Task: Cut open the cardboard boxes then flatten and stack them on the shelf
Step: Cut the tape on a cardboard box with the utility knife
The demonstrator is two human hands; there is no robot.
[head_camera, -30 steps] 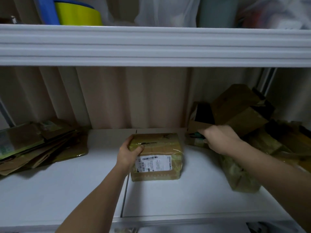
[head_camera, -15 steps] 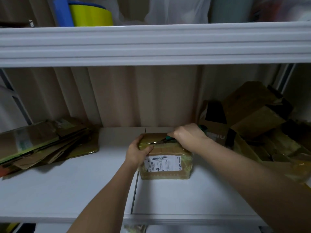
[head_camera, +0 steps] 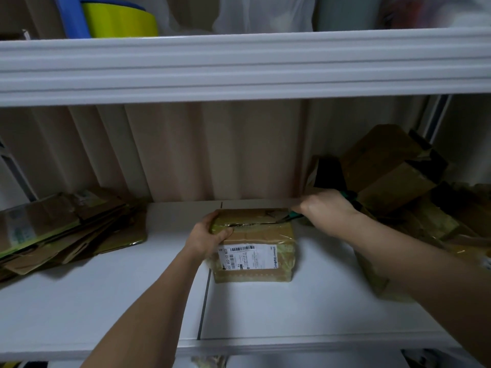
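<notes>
Right hand (head_camera: 325, 208), right of centre: closed round a green-handled cutter (head_camera: 294, 215); only a short green stub and the tip show at the box top, the rest is inside the fist. Blade too small to make out.

Left hand (head_camera: 211, 236), centre: covers the upper left corner of the taped box (head_camera: 255, 245). Label (head_camera: 248, 257) print too small to read.

Right forearm hides part of the unflattened boxes (head_camera: 390, 168); pile cut off by the right edge.

Flattened cardboard stack (head_camera: 66, 229) cut off at the left edge.

Upper shelf (head_camera: 239, 67): yellow-green container (head_camera: 119, 21), blue item (head_camera: 71, 17) and white bags (head_camera: 263, 14) cut off by the top edge, blurred.

Below the lower shelf (head_camera: 106, 301), items along the bottom edge unidentifiable.
</notes>
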